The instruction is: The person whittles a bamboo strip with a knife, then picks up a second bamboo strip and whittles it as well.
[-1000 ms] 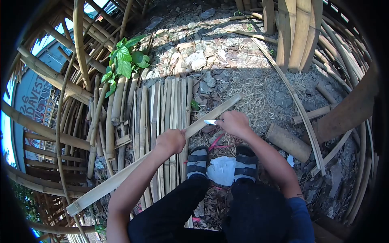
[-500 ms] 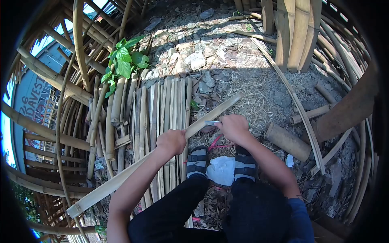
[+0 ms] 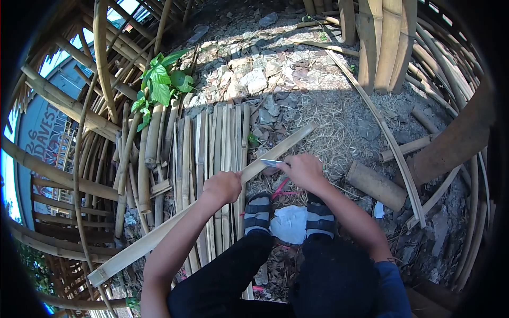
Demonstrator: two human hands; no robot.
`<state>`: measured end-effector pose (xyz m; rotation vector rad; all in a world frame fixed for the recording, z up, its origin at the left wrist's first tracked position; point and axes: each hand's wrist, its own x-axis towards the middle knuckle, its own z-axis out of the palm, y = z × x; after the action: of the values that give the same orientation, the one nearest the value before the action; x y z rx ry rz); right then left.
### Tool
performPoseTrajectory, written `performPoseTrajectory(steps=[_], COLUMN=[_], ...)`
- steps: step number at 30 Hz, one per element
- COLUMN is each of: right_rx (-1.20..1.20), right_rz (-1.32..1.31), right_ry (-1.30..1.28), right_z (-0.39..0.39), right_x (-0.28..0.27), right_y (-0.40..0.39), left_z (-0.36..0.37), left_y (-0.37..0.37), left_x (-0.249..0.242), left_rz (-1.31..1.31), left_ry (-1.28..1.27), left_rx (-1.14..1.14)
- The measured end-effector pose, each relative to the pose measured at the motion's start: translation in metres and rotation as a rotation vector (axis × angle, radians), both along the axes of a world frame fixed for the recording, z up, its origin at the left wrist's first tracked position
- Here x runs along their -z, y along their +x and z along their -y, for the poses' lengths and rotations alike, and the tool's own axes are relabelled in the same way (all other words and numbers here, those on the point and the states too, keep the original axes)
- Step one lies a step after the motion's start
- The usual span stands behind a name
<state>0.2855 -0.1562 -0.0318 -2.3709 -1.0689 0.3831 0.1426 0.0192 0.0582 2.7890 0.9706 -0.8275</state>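
Gripping the long bamboo slat (image 3: 201, 204) near its middle, your left hand (image 3: 222, 186) is wrapped shut around it, likely to steady it against the blade. Your right hand (image 3: 303, 170) is fisted on a knife (image 3: 273, 162) whose blade lies on the slat's upper stretch, pointing left. The slat runs diagonally above your sandalled feet (image 3: 258, 210), its long axis going from the lower left up to the right, its far end over the gravel ground (image 3: 339, 127) beside the laid slats (image 3: 212, 148).

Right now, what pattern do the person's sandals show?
Sandals: grey and dark bands across the straps, clearest in the head view.
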Motion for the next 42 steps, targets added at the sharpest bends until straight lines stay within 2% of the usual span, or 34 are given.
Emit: performPoseTrajectory(steps=[1,6,8,11,15,17,20,24,26,30,32,33,35,36,38,42], right_rx=[-0.048,0.012,-0.092,-0.177,-0.111,-0.229,-0.147,-0.136,-0.26,-0.174,-0.352,-0.351,-0.172,-0.175,-0.398,-0.264], right_rz=[-0.016,0.162,0.184,0.289,0.322,0.412,0.489,0.525,0.647,0.726,0.754,0.75,0.766,0.769,0.803,0.82], right_ry=[0.087,0.044,0.131,0.22,0.139,0.348,0.39,0.493,0.584,0.515,0.618,0.616,0.464,0.466,0.681,0.597], right_z=[0.002,-0.008,-0.004,-0.012,-0.011,-0.01,-0.02,-0.02,-0.023,-0.023,-0.022,-0.022,-0.026,-0.026,-0.026,-0.028], right_x=[-0.002,0.016,0.004,0.018,0.025,0.029,0.052,0.047,0.043,0.043,0.038,0.042,0.048,0.045,0.042,0.046], right_y=[-0.005,0.005,-0.001,-0.008,0.01,0.001,0.014,0.015,0.01,0.022,0.016,0.018,0.026,0.027,0.028,0.028], left_z=[0.0,-0.006,-0.008,-0.005,-0.006,-0.005,-0.002,-0.006,-0.007,-0.005,-0.004,-0.004,-0.007,-0.008,-0.005,-0.007], left_y=[0.001,0.0,0.002,0.003,0.003,0.005,0.006,0.006,0.007,0.007,0.008,0.007,0.006,0.006,0.007,0.008], left_x=[0.0,0.005,0.006,0.002,0.0,-0.004,-0.007,-0.004,-0.002,-0.007,-0.008,-0.007,-0.004,-0.006,-0.009,-0.007], left_rz=[-0.002,-0.026,-0.017,-0.016,-0.013,-0.026,-0.029,-0.02,-0.028,-0.031,-0.029,-0.028,-0.026,-0.021,-0.018,-0.02], left_ry=[-0.002,-0.014,-0.009,-0.013,-0.02,-0.024,-0.026,-0.018,-0.02,-0.023,-0.026,-0.031,-0.042,-0.051,-0.033,-0.034], left_rx=[0.002,-0.024,-0.015,-0.014,-0.025,-0.018,-0.022,-0.012,0.001,-0.018,-0.014,-0.012,-0.009,-0.004,-0.003,-0.001])
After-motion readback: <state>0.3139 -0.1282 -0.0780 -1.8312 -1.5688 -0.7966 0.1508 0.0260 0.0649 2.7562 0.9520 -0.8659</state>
